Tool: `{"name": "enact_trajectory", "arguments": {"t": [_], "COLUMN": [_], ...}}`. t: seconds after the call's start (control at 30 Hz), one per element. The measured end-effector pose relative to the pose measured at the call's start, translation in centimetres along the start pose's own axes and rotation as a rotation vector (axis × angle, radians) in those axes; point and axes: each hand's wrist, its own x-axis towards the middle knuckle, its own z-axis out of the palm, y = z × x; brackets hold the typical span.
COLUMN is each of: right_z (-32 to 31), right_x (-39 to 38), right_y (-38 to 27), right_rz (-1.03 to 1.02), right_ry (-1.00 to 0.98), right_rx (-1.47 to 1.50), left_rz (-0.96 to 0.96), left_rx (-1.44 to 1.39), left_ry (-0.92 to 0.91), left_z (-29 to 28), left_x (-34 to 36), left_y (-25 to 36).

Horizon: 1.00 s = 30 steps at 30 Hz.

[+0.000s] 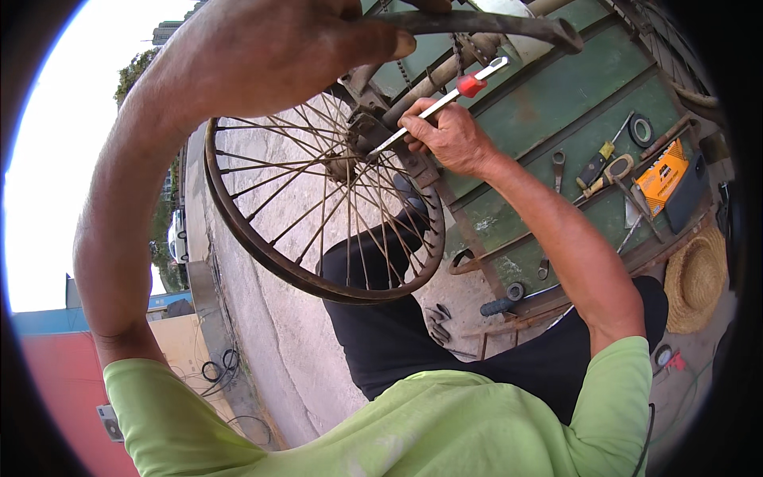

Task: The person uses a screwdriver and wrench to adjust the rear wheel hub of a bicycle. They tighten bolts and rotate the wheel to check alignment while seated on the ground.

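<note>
A rusty spoked bicycle wheel (262,246) without a tyre hangs on a frame in front of me. My left hand (270,48) reaches up over it and grips a dark curved bar (509,25) at the top of the view. My right hand (449,137) holds a metal screwdriver (445,99) with a red band near its end. The tool's tip points into the wheel hub (354,151), where the spokes meet the frame.
A green metal platform (556,103) lies behind, with pliers, a tape roll (641,129), wrenches and an orange box (661,176) on it. A straw hat (698,280) rests at the right. Concrete ground and black cables (218,367) are at the lower left.
</note>
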Motion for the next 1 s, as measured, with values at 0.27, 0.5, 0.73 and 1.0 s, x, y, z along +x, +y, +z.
{"name": "enact_trajectory", "arguments": {"t": [0.27, 0.5, 0.73, 1.0], "right_z": [0.1, -0.7, -0.3, -0.3], "right_x": [0.2, 0.2, 0.1, 0.2], "right_y": [-0.6, -1.2, -0.4, -0.2], "right_rz": [-0.074, -0.068, -0.028, -0.026], "right_ry": [0.012, 0.054, 0.009, -0.017], "right_rx": [-0.090, -0.047, -0.040, -0.031], "left_rz": [-0.037, -0.312, -0.338, -0.287], "left_rx": [-0.112, -0.327, -0.333, -0.260], "left_ry": [0.097, 0.228, 0.286, 0.262], "left_z": [0.8, 6.8, 9.6, 8.6], "left_x": [-3.1, -9.7, -11.4, -10.8], "left_y": [-2.7, -5.6, -7.5, -10.0]}}
